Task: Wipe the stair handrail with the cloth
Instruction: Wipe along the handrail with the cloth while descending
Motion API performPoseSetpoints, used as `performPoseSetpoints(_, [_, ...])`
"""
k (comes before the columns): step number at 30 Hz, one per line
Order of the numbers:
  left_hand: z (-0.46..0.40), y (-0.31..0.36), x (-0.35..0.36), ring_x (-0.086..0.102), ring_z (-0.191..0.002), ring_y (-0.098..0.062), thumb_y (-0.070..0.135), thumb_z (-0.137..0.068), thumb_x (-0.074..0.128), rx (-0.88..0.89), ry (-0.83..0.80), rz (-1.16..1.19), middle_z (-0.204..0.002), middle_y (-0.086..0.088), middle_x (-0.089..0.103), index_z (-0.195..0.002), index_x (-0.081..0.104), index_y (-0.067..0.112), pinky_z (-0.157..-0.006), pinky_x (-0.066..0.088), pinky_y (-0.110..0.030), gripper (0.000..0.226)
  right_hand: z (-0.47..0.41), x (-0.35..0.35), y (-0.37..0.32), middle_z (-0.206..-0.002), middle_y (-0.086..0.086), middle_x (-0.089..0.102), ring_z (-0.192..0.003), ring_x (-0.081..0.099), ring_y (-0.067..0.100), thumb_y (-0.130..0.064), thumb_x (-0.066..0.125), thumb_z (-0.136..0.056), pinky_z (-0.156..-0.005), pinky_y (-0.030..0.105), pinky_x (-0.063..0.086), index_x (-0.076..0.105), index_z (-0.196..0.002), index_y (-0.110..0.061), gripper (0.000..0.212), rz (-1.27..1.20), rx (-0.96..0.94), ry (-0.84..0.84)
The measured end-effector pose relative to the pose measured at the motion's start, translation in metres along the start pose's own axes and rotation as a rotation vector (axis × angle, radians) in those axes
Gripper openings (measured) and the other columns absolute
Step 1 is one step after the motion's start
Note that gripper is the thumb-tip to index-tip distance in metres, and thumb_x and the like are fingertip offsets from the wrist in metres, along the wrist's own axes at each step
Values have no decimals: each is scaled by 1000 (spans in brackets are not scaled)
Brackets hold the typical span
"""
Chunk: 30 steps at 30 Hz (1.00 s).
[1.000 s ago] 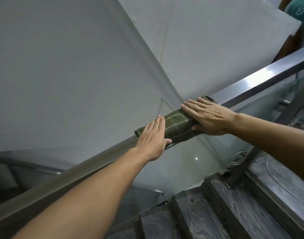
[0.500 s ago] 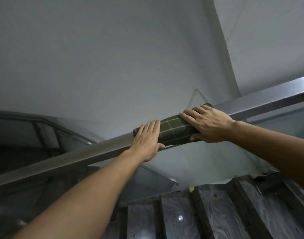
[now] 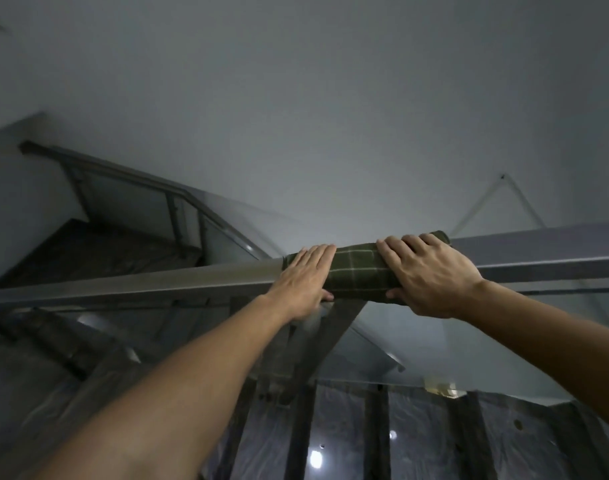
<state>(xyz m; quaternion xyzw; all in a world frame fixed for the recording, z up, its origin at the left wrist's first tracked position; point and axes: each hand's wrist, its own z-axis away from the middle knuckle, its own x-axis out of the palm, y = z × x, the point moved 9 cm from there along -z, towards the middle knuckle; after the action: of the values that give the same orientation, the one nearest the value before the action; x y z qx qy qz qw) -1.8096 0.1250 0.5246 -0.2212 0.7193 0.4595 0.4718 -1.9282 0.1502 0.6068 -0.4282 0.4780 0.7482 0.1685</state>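
Where the metal handrail (image 3: 178, 280) crosses the view from lower left to right, rising only slightly toward the right, a dark green checked cloth (image 3: 358, 273) is wrapped over its top and near face, its long axis lying along the rail. Both hands press on that cloth: the left hand (image 3: 305, 282) lies flat with fingers straight and together over the cloth's left end, thumb tucked under the rail's lower edge; the right hand (image 3: 431, 275) curls over the cloth's right end, fingers hooked across the top, thumb pinching the fabric from below. Between the 2 hands a band of checked fabric shows bare. To the left, a long stretch of rail runs uncovered to the frame's edge; to the right, more bare rail runs on past the wrist. Below the rail a slanted metal post (image 3: 317, 348) meets it just under the left hand, with glass panels (image 3: 417, 344) beside it and dark stair treads (image 3: 414, 441) lower down. A plain grey wall (image 3: 296, 116) fills the space behind
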Motion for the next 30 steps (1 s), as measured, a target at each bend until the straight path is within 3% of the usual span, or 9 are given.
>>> performPoseSetpoints(5, [20,-58,2,19,-144,-24,27,-82,69,11,68,-9,-154,-10,24,-148,12,8,-118,0,-32,89,-42,0,-51,-142,14,44,-119,51,32,-64,41,-86,-101,45,43,21,-146,-6,86,15,-19,12])
performPoseSetpoints(9, [34,-108,11,25,-141,-26,27,-81,70,40,81,-20,-151,-12,28,-146,16,6,-121,10,-38,87,-75,-1,-90,-142,14,45,-120,51,32,-65,42,-84,-101,45,42,21,-146,-6,87,36,-15,17])
performPoseSetpoints(21, [87,-268,24,13,-148,-25,16,-81,70,-151,25,11,-157,-11,21,-148,15,12,-121,7,-43,87,-184,-5,-223,-140,17,45,-117,51,34,-60,45,-86,-100,46,42,20,-144,-3,86,-33,-49,1])
performPoseSetpoints(30, [118,-358,39,1,-149,-24,15,-86,64,-238,-42,-6,-161,-13,7,-150,1,8,-122,4,-43,90,-244,-1,-294,-134,21,48,-112,53,37,-57,48,-86,-94,47,44,24,-142,2,84,-36,-71,-6])
